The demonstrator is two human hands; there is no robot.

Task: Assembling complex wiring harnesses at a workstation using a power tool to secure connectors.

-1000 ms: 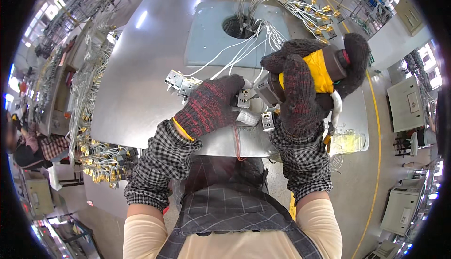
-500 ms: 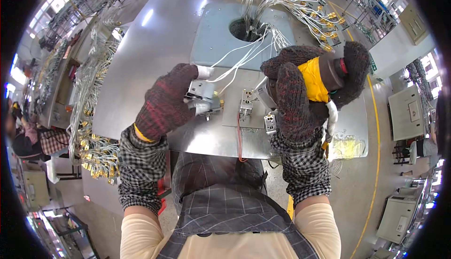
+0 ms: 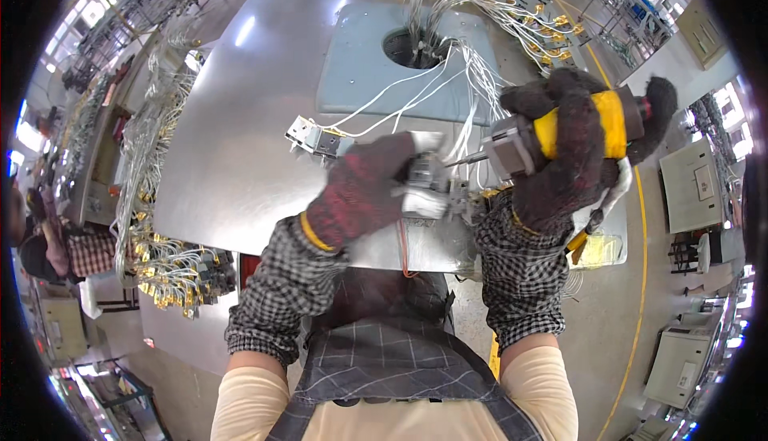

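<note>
**Ana:** Fingers (image 3: 416, 153) of the left hand (image 3: 360, 193) are wrapped tight around a small white-and-grey connector block (image 3: 428, 189), glove closed right over it, at the near edge of the metal surface (image 3: 232, 137).

**Ben:** And the right hand (image 3: 576, 161)?

**Ana:** Clenched around a yellow-bodied power screwdriver (image 3: 576, 125), at about three o'clock from the block. Its thin bit (image 3: 472, 159) points toward nine o'clock, with the tip right at the block or just short of it; I can't tell if it's seated.

**Ben:** How far along would you say?

**Ana:** Somewhere in the middle, by my reading. One similar block (image 3: 314, 139) lies loose on the surface at ten o'clock from the left hand, white wires (image 3: 384, 97) trailing from it to the round hole (image 3: 416, 45) in the grey plate (image 3: 352, 65) at twelve o'clock. Whether that one is finished, I can't say.

**Ben:** Plenty left?

**Ana:** Looks it. A fan of wires with brass-coloured ends (image 3: 512, 9) spreads past the hole toward one o'clock, none of them in a block that I can see. More bundled harnesses (image 3: 172, 273) hang off the surface's edge at eight o'clock.

**Ben:** So the piece in hand?

**Ana:** Gripped, tool lined up, fastening apparently not yet complete.
</note>
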